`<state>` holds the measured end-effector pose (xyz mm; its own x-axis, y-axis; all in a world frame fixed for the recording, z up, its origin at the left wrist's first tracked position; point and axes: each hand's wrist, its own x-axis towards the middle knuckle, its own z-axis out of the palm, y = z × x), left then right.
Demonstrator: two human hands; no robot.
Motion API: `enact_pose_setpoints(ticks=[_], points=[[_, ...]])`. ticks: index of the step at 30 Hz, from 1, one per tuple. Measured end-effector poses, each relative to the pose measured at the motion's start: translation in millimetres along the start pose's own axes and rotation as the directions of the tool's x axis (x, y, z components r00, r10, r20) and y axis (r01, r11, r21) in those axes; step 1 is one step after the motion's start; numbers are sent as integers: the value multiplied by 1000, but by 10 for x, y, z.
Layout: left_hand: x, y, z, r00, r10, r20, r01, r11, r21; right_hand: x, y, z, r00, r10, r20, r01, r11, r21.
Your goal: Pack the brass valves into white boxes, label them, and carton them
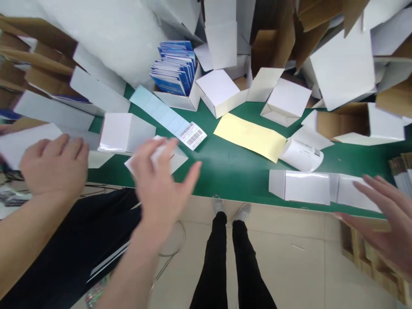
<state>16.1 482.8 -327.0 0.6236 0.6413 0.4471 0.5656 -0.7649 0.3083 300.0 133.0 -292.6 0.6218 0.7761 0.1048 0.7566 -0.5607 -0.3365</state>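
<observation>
My left hand (161, 176) is blurred, with its fingers spread over a small white box (179, 160); whether it touches the box I cannot tell. A white closed-looking box (125, 132) stands just beyond it to the left. Far to the right, my right hand (383, 223) hangs open, thumb apart, beside a white box with its long flap out (307, 187) at the table's front edge. Between the hands lie a pale blue strip of labels (161, 110) ending in barcode stickers (193, 135), and a yellow strip (249, 134) beside a white label roll (301, 154).
A co-worker's hand (56, 167) rests by white cartons on the left. Blue booklets (175, 68) fill a white tray (180, 101) at the back. Several white boxes (288, 99) and open brown-lined cartons (344, 120) line the green table's (222, 171) far side.
</observation>
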Motion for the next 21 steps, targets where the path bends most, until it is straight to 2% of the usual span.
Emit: enact_pose_setpoints(ticks=[1,3,4,6,8,11,13,14,16,18,20,21], points=[[23,-326,-77,999,-42,14,41,995,95,65,-98,43,997,-48,58,49,999,-22],[31,-835,-109,970,-70,233,35,988,150,227,-283,187,966,-200,165,207,978,-25],[10,-993,-83,945,-68,319,24,990,142,315,-350,273,942,-266,204,278,960,-30],[-83,-1110,-17,928,-79,365,21,987,158,468,-404,428,905,-331,267,355,934,-43],[-215,-1008,12,927,-43,373,-12,989,145,546,-342,514,877,-359,321,392,919,-42],[-366,-626,-12,904,99,416,-114,993,11,500,-130,469,861,-353,367,402,913,-64],[-378,-318,-7,865,226,447,-218,973,-69,426,-27,346,870,-303,390,373,921,-115],[-356,-165,17,829,287,479,-281,956,-86,405,-18,271,874,-286,393,361,923,-132],[-278,116,106,764,375,524,-356,924,-142,442,-104,138,885,-275,375,341,932,-122],[-185,348,225,709,430,558,-386,900,-203,625,-314,87,912,-282,300,312,948,-58],[-107,521,323,673,450,587,-393,890,-232,953,-585,180,944,-256,208,257,966,23],[-79,585,354,668,447,595,-392,891,-230,1155,-720,288,957,-236,169,228,972,63]])
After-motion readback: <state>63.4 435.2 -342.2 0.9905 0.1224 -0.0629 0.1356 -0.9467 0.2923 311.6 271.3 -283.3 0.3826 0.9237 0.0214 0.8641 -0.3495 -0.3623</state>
